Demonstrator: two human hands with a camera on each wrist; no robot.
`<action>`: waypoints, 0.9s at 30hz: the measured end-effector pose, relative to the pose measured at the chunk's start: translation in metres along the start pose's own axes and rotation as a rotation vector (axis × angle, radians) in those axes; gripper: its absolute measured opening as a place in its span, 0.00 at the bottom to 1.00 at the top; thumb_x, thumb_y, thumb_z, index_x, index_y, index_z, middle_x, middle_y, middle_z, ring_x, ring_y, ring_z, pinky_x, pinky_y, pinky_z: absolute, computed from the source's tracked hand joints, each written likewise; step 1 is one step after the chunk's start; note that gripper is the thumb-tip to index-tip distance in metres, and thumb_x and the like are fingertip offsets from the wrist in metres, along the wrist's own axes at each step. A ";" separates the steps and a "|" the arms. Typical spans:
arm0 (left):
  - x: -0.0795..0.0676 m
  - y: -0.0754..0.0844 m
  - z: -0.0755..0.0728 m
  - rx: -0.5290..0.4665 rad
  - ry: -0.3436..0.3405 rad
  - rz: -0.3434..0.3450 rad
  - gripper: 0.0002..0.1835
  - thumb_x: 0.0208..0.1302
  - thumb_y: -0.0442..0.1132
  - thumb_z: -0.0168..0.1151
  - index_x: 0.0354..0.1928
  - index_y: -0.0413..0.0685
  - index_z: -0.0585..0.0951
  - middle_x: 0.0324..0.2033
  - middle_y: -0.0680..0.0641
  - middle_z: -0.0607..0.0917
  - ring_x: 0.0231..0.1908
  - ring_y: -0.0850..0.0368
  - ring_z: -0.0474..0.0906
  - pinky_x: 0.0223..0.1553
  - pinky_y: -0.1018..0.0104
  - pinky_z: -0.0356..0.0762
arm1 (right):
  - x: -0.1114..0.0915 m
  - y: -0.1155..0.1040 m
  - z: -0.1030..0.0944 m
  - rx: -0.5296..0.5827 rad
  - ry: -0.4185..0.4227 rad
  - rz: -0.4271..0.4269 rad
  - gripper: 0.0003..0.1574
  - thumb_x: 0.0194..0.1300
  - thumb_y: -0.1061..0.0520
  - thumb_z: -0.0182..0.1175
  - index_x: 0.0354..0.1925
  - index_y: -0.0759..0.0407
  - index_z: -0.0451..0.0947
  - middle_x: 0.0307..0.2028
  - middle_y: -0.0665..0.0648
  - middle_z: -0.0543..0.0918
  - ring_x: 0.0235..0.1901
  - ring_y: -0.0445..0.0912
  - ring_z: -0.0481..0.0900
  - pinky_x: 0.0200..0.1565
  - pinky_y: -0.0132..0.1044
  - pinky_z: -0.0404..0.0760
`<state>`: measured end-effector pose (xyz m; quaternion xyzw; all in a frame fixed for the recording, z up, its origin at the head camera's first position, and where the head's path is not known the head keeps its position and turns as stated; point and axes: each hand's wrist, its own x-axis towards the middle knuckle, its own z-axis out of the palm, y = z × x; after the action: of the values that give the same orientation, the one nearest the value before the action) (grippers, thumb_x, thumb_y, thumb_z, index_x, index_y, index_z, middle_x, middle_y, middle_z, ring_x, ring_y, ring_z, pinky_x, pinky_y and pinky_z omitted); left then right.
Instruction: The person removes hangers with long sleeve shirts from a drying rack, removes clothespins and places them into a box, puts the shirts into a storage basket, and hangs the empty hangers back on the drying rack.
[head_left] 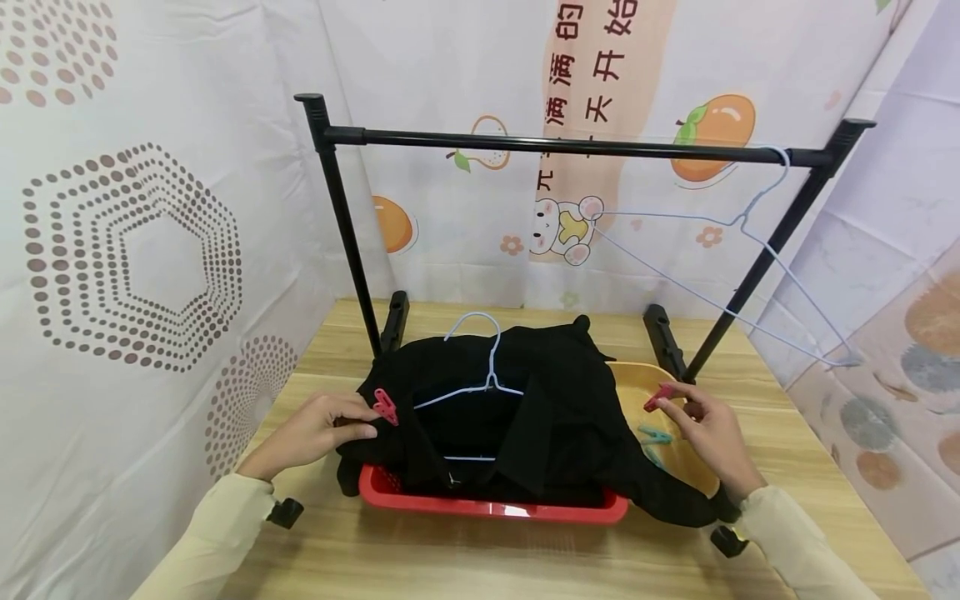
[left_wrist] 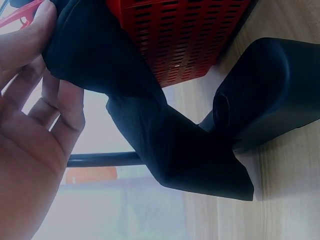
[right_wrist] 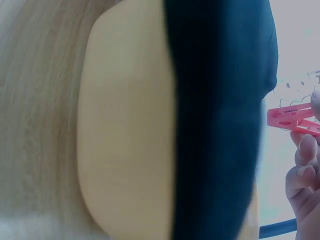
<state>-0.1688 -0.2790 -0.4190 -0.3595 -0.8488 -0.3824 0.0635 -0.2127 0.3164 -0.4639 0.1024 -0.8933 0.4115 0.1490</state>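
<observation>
A black collared shirt [head_left: 577,417] lies spread over a red basket [head_left: 495,508], with a light-blue wire hanger [head_left: 491,379] inside its neck. At the shirt's left side, my left hand [head_left: 322,429] pinches the black cloth. A pink clothespin [head_left: 385,407] is on the cloth by those fingertips. In the left wrist view, a sleeve [left_wrist: 165,135] hangs below the hand [left_wrist: 30,120]. My right hand [head_left: 708,433] pinches a red clothespin [head_left: 657,397] above the yellow basket [head_left: 633,375]. That clothespin [right_wrist: 290,117] shows between thumb and finger in the right wrist view.
A black rack's bar [head_left: 525,144] spans above the baskets. Another blue wire hanger [head_left: 742,218] hangs at its right end. Teal clothespins [head_left: 655,435] lie in the yellow basket, partly under a black sleeve [head_left: 675,496]. The rack's feet [head_left: 393,321] stand on the wooden table [head_left: 315,533].
</observation>
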 end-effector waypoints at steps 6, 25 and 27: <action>0.000 0.002 0.000 -0.008 0.004 0.009 0.10 0.63 0.31 0.72 0.46 0.47 0.91 0.34 0.57 0.87 0.29 0.66 0.76 0.31 0.68 0.78 | 0.000 0.008 -0.002 -0.057 -0.001 -0.027 0.19 0.73 0.49 0.66 0.55 0.58 0.83 0.22 0.53 0.74 0.17 0.41 0.66 0.17 0.35 0.64; -0.001 -0.003 0.001 -0.020 0.000 -0.016 0.09 0.66 0.35 0.71 0.47 0.47 0.91 0.34 0.54 0.87 0.30 0.66 0.77 0.33 0.67 0.79 | 0.002 0.017 -0.007 -0.248 -0.044 -0.092 0.16 0.68 0.56 0.70 0.51 0.63 0.84 0.39 0.57 0.87 0.20 0.38 0.66 0.22 0.33 0.65; -0.001 -0.003 0.001 -0.021 -0.004 -0.021 0.09 0.66 0.37 0.71 0.47 0.48 0.91 0.35 0.52 0.88 0.31 0.65 0.78 0.34 0.67 0.79 | 0.002 0.018 -0.008 -0.268 -0.069 -0.088 0.17 0.67 0.56 0.71 0.50 0.63 0.85 0.40 0.58 0.88 0.21 0.39 0.67 0.23 0.34 0.66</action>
<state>-0.1703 -0.2801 -0.4222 -0.3523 -0.8486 -0.3911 0.0539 -0.2185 0.3334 -0.4708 0.1350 -0.9395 0.2777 0.1483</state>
